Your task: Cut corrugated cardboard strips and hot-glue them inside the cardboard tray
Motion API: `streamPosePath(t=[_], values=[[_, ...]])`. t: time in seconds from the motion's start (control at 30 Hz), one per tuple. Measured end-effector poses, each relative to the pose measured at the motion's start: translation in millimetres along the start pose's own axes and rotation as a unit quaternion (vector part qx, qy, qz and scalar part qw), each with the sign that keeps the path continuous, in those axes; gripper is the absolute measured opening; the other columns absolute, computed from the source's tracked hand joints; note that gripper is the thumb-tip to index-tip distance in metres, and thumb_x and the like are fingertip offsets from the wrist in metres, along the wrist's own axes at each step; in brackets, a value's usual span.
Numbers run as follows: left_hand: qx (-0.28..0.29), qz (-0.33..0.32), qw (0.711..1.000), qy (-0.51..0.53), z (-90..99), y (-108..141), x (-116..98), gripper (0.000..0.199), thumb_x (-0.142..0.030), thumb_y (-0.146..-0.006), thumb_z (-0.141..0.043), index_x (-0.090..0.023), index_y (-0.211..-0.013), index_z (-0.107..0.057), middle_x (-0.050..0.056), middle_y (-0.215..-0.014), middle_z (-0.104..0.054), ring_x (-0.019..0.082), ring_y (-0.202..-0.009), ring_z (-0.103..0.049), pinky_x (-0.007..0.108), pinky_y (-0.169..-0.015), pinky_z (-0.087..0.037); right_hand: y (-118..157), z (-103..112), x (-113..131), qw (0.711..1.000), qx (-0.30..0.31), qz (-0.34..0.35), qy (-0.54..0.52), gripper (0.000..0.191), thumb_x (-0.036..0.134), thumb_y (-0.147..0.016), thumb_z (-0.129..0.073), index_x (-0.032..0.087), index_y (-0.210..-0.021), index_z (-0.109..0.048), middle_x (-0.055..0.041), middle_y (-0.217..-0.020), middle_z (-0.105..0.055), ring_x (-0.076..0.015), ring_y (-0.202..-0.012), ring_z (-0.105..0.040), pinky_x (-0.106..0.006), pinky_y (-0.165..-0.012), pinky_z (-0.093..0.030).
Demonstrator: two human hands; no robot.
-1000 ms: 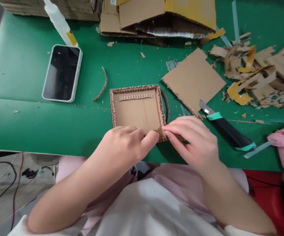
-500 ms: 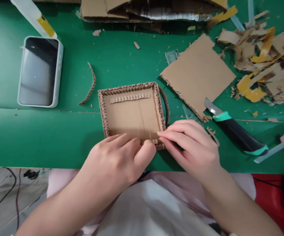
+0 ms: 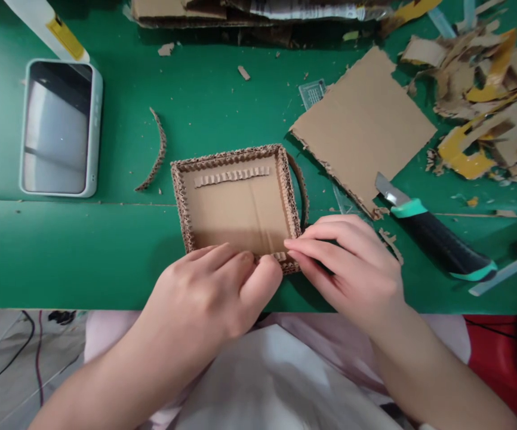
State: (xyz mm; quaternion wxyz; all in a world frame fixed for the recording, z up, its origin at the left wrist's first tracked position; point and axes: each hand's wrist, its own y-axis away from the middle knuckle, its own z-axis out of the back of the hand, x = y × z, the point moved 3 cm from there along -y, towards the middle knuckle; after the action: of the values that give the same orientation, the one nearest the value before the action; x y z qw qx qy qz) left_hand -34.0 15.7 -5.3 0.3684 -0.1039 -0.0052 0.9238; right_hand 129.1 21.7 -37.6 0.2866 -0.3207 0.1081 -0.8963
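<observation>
A shallow cardboard tray (image 3: 240,209) with corrugated walls lies near the table's front edge. Inside, a ridged cardboard strip (image 3: 231,176) lies along the far side. Another ridged strip (image 3: 279,257) shows at the near wall, partly hidden by my left hand (image 3: 218,289), whose curled fingers press thumb and fingertips around it. My right hand (image 3: 348,263) is at the near right corner, its thumb and forefinger tips nearly together; whether anything is between them is too small to tell. A curved cardboard strip (image 3: 302,185) stands against the tray's right outer wall.
A black and green utility knife (image 3: 442,239) lies right, blade out, by a cardboard square (image 3: 363,128) over a clear ruler (image 3: 313,94). Scraps (image 3: 477,89) are heaped far right. A phone-like device (image 3: 59,128) and a curved strip (image 3: 157,149) lie left.
The view has shifted slightly, so the table items appear a little displaced. Both hands hold nearly the same pose at the tray's near side.
</observation>
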Motion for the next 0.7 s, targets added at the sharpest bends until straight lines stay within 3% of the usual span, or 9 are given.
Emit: streamPosePath(t=[0.7], values=[[0.004, -0.012, 0.999, -0.032, -2.3, 1.1, -2.4, 0.017, -0.010, -0.085, -0.041, -0.016, -0.082, -0.057, 0.002, -0.066, -0.064, 0.013, -0.053, -0.056, 0.025, -0.048, -0.045, 0.3, -3.9, 0.8, 0.999, 0.032, 0.003, 0.008, 0.016, 0.011, -0.077, -0.060, 0.019, -0.090, -0.064, -0.0048, -0.086, -0.061, -0.0164, -0.088, -0.054, -0.033, -0.078, -0.047]])
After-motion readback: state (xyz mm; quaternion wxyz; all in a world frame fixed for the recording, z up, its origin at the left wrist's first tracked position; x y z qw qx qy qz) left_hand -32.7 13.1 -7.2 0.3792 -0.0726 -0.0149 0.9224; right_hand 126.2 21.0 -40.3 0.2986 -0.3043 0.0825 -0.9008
